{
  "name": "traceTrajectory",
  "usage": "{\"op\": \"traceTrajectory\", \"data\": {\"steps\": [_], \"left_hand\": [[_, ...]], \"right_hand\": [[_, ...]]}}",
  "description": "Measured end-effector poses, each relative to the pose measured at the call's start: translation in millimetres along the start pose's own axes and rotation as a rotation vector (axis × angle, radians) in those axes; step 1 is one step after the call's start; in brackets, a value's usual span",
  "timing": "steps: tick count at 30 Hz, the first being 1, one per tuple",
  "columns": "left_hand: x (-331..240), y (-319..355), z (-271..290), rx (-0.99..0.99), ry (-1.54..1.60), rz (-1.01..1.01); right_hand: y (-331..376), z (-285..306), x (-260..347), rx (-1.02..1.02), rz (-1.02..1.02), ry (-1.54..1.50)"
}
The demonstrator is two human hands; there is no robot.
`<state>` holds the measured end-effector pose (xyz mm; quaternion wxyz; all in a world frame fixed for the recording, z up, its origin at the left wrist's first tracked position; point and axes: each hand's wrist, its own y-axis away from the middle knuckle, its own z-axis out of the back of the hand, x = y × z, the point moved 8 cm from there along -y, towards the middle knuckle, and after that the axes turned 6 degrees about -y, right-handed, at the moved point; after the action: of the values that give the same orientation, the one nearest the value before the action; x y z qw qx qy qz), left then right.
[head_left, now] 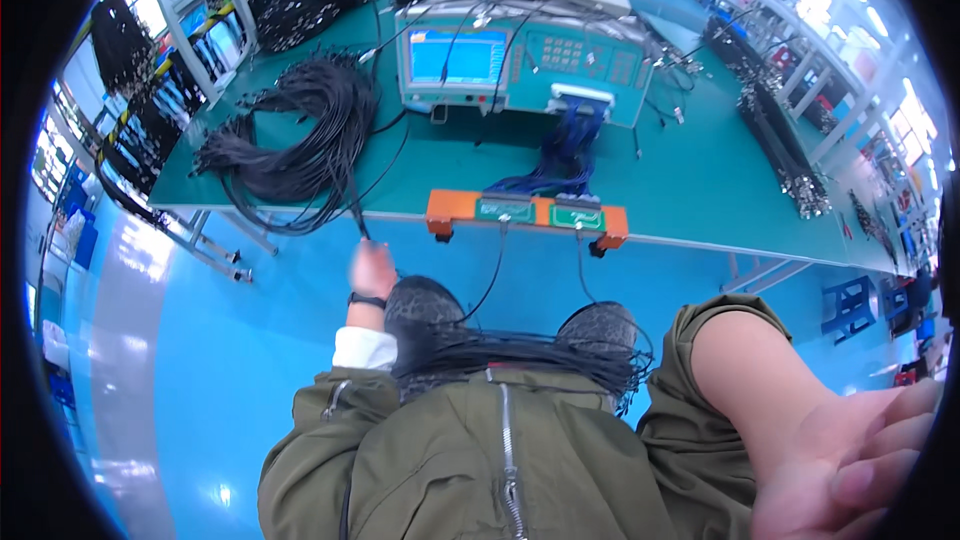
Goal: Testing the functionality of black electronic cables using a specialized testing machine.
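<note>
At the table's front edge, my left hand [372, 272], a little blurred, is closed around the end of one or more black cables [357, 212]. They run up from it into a large coiled bundle of black cables [318, 130] on the table. My right hand [850, 465] is raised close at the lower right, its fingers curled toward the palm; anything inside them is hidden. Across my lap lies another bunch of black cables [520, 355]. Two thin leads rise from there to green circuit boards [577, 215] on an orange fixture [453, 208] at the table edge.
A test instrument [625, 70] with a lit screen stands at the table's back, joined to the fixture by a dark blue ribbon-like cable bunch [560, 155]. More cable bundles lie at the far left [312, 8] and right [780, 145]. A blue stool [850, 307] stands right.
</note>
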<state>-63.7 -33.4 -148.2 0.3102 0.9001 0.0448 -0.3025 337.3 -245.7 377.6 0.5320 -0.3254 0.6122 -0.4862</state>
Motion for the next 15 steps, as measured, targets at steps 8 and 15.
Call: {"op": "traceTrajectory", "data": {"steps": [8, 15], "left_hand": [[13.3, -12.9, 10.1, 0.015, 0.206, 0.060], [18.8, -19.6, 11.8, 0.056, 0.412, 0.064]], "right_hand": [[3.8, 0.2, 8.8, -0.113, 0.088, 0.081], [28.4, -9.1, 0.6, -0.025, -0.007, 0.062]]}}
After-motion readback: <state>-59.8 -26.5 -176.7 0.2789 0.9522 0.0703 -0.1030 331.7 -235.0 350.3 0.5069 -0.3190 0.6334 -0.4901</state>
